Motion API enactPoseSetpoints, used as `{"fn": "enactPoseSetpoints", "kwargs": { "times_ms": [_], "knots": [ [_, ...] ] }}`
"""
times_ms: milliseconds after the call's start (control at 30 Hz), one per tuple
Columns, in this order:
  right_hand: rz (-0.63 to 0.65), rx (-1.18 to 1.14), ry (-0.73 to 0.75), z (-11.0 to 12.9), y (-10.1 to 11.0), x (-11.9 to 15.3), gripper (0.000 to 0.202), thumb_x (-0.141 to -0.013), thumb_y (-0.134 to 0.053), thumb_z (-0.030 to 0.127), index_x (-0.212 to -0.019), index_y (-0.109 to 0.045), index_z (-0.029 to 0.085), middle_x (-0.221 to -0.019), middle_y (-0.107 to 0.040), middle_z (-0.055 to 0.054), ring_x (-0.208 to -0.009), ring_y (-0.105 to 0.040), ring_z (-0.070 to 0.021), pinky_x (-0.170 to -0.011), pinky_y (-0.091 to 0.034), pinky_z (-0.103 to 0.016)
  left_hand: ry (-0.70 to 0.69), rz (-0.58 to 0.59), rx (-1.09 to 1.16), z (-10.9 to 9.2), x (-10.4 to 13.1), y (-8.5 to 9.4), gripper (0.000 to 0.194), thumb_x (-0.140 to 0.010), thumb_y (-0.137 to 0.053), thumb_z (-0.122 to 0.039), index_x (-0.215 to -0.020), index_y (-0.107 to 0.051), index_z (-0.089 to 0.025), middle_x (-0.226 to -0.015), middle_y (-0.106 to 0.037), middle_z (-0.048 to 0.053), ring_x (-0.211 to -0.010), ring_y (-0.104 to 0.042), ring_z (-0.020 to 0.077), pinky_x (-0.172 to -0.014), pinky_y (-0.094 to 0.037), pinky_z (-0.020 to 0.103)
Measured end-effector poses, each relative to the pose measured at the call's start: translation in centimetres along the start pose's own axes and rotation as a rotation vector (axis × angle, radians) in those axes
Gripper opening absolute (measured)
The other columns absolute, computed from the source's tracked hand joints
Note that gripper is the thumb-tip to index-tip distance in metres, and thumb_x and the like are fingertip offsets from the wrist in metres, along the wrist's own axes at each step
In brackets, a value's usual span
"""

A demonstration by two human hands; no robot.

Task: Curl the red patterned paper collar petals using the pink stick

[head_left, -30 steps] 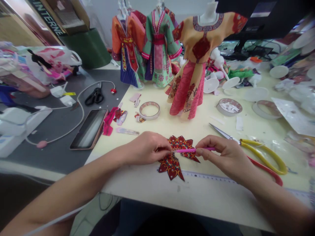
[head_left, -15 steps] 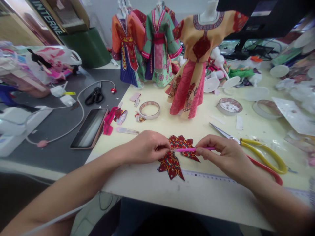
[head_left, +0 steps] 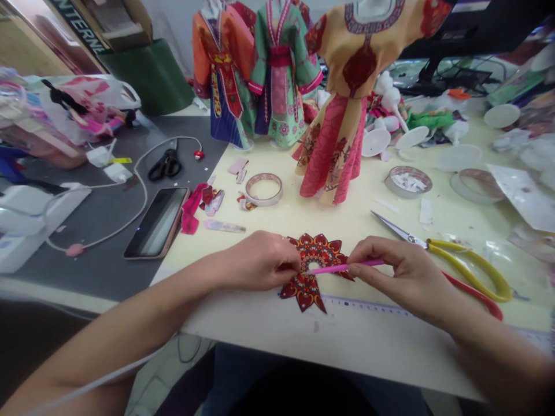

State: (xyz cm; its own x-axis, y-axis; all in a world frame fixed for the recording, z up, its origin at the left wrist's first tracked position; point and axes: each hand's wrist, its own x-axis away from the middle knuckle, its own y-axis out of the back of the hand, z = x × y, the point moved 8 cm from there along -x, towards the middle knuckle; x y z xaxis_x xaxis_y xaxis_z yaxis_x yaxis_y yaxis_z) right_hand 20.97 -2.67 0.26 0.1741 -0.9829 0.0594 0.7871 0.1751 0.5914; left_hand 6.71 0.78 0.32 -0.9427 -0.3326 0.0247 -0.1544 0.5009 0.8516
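Observation:
A dark red collar-shaped piece (head_left: 307, 293) with a petal-like edge and a mandala pattern lies on the pale tabletop. My left hand (head_left: 271, 263) rests at its left side, thumb and fingers pinched on its edge; the fingertips partly hide what is between them. In my right hand (head_left: 385, 268), thumb and forefinger grip a slim pink pen-like tool (head_left: 333, 268) with a pale, thin tip. That tip touches or hovers just over the collar piece's inner curve, close to my left fingertips. A clear ruler (head_left: 368, 306) lies partly beneath my right hand.
Scissors (head_left: 470, 263) with yellow and red handles lie beside my right hand. Tape rolls (head_left: 263, 189) and small dressed mannequins (head_left: 333, 110) stand farther back. Left are a phone (head_left: 158, 222), black scissors (head_left: 165, 164), fabric scraps (head_left: 193, 208) and a white cable (head_left: 143, 199).
The pink tool's tip has dropped lower and now tilts down to the left, by the inner curve. My left hand keeps its pinch. The view has shifted slightly.

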Motion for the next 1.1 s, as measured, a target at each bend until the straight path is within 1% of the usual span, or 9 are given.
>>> {"fn": "enactPoseSetpoints", "kwargs": {
  "times_ms": [267,567,800,867,1000,1100],
  "knots": [
    [-0.021,0.029,-0.008,-0.1,0.0,0.0,0.02,-0.08,-0.056,0.039,-0.076,-0.062,0.021,-0.071,-0.064,-0.001,-0.064,-0.058,-0.0136,-0.056,-0.044,-0.025,0.009,-0.022,0.035,0.1,0.1,0.2,0.014,-0.078,-0.053,-0.01,-0.081,-0.065,-0.016,-0.072,-0.064,0.001,-0.068,-0.057,0.0109,-0.064,-0.041,0.021],
    [-0.027,0.034,-0.016,-0.1,0.0,-0.1,0.018,-0.08,-0.057,0.038,-0.075,-0.062,0.021,-0.069,-0.064,0.0,-0.062,-0.058,-0.0132,-0.055,-0.044,-0.025,-0.004,-0.027,0.047,0.0,0.0,0.3,0.017,-0.078,-0.052,-0.009,-0.085,-0.066,-0.016,-0.076,-0.067,0.002,-0.069,-0.058,0.0112,-0.065,-0.042,0.021],
    [-0.038,0.04,-0.002,0.0,0.2,0.0,0.019,-0.08,-0.057,0.038,-0.075,-0.063,0.021,-0.07,-0.065,-0.001,-0.061,-0.058,-0.0131,-0.054,-0.044,-0.025,0.028,-0.042,0.086,0.2,-0.1,0.7,0.02,-0.076,-0.051,-0.007,-0.084,-0.067,-0.016,-0.078,-0.068,0.002,-0.07,-0.059,0.0107,-0.066,-0.043,0.021],
    [-0.059,0.037,-0.005,0.0,0.3,0.0,0.018,-0.08,-0.058,0.037,-0.075,-0.063,0.021,-0.07,-0.065,-0.001,-0.061,-0.058,-0.0127,-0.055,-0.044,-0.025,0.069,-0.052,0.134,0.5,-0.1,0.8,0.02,-0.076,-0.05,-0.007,-0.084,-0.067,-0.016,-0.075,-0.067,0.001,-0.066,-0.058,0.0093,-0.063,-0.042,0.02],
    [-0.122,0.033,-0.001,0.0,0.9,0.1,0.016,-0.079,-0.059,0.036,-0.076,-0.062,0.021,-0.072,-0.065,0.0,-0.065,-0.059,-0.013,-0.057,-0.045,-0.025,0.231,-0.043,0.309,1.9,0.0,0.4,0.019,-0.078,-0.048,-0.01,-0.082,-0.067,-0.013,-0.065,-0.064,0.0,-0.056,-0.054,0.007,-0.053,-0.039,0.017],
    [-0.145,0.036,0.018,0.0,1.1,0.1,0.014,-0.08,-0.059,0.034,-0.076,-0.062,0.021,-0.07,-0.065,0.0,-0.063,-0.059,-0.0125,-0.057,-0.046,-0.024,0.314,-0.059,0.41,2.6,0.0,0.3,0.018,-0.08,-0.048,-0.013,-0.081,-0.066,-0.012,-0.062,-0.062,0.0,-0.054,-0.053,0.0065,-0.049,-0.038,0.015]
  ]
}}
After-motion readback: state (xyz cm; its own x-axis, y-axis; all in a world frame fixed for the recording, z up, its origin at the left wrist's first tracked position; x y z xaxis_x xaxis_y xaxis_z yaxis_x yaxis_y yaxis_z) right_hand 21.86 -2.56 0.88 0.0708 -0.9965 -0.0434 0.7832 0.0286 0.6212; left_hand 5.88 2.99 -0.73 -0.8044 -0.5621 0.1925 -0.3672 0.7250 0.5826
